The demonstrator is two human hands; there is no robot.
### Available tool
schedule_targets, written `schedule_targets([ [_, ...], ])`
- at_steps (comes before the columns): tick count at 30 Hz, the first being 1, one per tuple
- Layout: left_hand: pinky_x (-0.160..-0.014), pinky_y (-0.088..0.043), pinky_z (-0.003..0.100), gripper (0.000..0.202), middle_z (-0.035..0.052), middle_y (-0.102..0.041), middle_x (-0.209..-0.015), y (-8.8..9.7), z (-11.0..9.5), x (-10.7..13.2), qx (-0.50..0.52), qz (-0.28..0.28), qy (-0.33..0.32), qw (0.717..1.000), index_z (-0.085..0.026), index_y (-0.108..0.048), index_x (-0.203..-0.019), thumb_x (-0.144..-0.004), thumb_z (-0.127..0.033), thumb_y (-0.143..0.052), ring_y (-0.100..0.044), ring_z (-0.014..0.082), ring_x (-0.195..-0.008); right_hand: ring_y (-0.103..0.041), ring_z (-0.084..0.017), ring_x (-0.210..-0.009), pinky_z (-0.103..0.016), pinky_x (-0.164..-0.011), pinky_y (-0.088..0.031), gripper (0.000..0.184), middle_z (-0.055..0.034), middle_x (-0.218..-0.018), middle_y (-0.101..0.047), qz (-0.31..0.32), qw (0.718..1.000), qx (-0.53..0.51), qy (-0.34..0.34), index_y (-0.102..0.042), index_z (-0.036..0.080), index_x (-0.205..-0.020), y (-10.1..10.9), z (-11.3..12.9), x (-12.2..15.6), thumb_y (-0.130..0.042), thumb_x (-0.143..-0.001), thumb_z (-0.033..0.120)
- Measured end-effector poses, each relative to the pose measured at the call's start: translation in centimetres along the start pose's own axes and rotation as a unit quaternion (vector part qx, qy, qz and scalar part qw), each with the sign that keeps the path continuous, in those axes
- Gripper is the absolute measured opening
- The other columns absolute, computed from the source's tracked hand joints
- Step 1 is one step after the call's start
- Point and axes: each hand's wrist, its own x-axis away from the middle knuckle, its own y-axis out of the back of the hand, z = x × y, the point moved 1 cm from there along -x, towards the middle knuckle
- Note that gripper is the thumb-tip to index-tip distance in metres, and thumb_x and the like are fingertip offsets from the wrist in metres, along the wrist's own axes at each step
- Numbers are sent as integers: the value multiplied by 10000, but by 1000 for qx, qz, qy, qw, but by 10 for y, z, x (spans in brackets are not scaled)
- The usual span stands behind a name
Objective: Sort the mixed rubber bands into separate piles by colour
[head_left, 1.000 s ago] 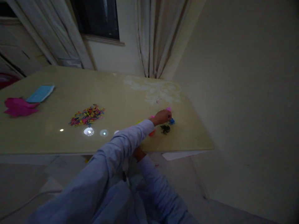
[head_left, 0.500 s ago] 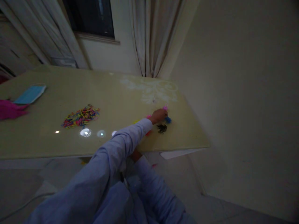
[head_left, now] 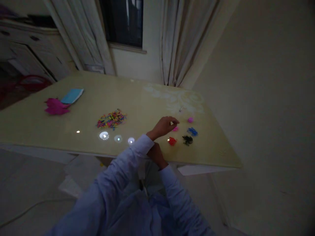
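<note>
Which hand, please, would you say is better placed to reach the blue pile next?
Probably the left hand: it extends over the table, closer to the blue pile, while the right hand sits farther back, near the table's edge.

On the left part of the table [head_left: 142, 98], a flat blue mask [head_left: 72, 96], with a crumpled bright pink thing [head_left: 56, 106] right up against it. Behind the table, a dark window [head_left: 125, 23] between long pale curtains [head_left: 83, 36]. Past the table's back left corner, a cabinet [head_left: 50, 49] and something red and round [head_left: 34, 84], too dim to name. Right of the table, a big wall [head_left: 265, 98]. Down on the floor [head_left: 22, 183], in front of the table's left part, a cord [head_left: 31, 207].
</note>
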Motion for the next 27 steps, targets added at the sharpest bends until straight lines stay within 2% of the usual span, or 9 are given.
schedule_targets([
  [2,-676,-468,212,169,35,-719,-867,28,2,36,16,-64,41,997,-162,-728,-956,-824,-204,-631,-573,88,-656,-620,-187,-649,-281,-599,-489,231,-57,-738,-695,-31,991,-123,-38,-680,164,-817,7,2,-2,-528,-874,329],
  [5,-582,-438,204,201,24,-706,-844,57,14,94,26,-152,119,981,-170,-723,-949,-830,-301,-628,-520,75,-573,-534,-132,-554,-241,-520,-438,245,-12,-678,-636,-49,953,-286,-88,-669,167,-857,15,6,-7,-583,-823,394],
  [8,-550,-416,212,183,14,-686,-792,72,33,146,-9,-203,172,964,-167,-710,-875,-832,-310,-603,-497,80,-547,-505,-108,-538,-219,-494,-416,264,-1,-681,-607,-46,936,-331,-105,-670,163,-905,21,15,-19,-633,-784,395],
  [11,-607,-425,235,153,10,-659,-743,79,52,181,-87,-192,179,961,-171,-689,-823,-834,-283,-586,-522,105,-593,-512,-96,-539,-209,-498,-420,285,8,-691,-590,-53,938,-329,-94,-661,158,-939,25,24,-41,-638,-779,393],
  [13,-645,-432,247,144,15,-647,-744,81,60,194,-117,-179,170,962,-170,-676,-823,-844,-265,-570,-547,119,-638,-513,-89,-534,-206,-502,-424,293,14,-705,-587,-46,944,-317,-73,-653,157,-958,24,30,-62,-628,-783,391],
  [16,-686,-442,256,144,26,-641,-767,81,64,200,-127,-164,153,966,-170,-661,-830,-866,-242,-541,-578,135,-702,-515,-87,-533,-210,-521,-437,306,20,-719,-587,-3,960,-277,-31,-649,153,-995,15,38,-98,-623,-781,370],
  [21,-720,-448,282,133,42,-639,-774,76,64,200,-172,-139,149,964,-176,-651,-817,-873,-243,-550,-585,164,-741,-540,-104,-647,-234,-673,-459,291,12,-753,-609,75,991,-102,55,-684,140,-1044,-9,46,-149,-647,-780,257],
  [24,-728,-451,289,139,53,-641,-789,73,65,202,-186,-141,147,961,-173,-648,-816,-880,-239,-544,-590,175,-766,-542,-116,-700,-241,-724,-442,312,-7,-790,-631,106,990,15,91,-711,137,-1066,-23,49,-169,-687,-763,208],
  [27,-735,-453,288,131,55,-650,-813,72,66,203,-190,-146,154,959,-177,-650,-841,-885,-238,-542,-596,179,-789,-549,-127,-719,-241,-724,-431,324,-20,-817,-655,132,981,90,107,-721,157,-1094,-33,50,-180,-699,-774,206],
])
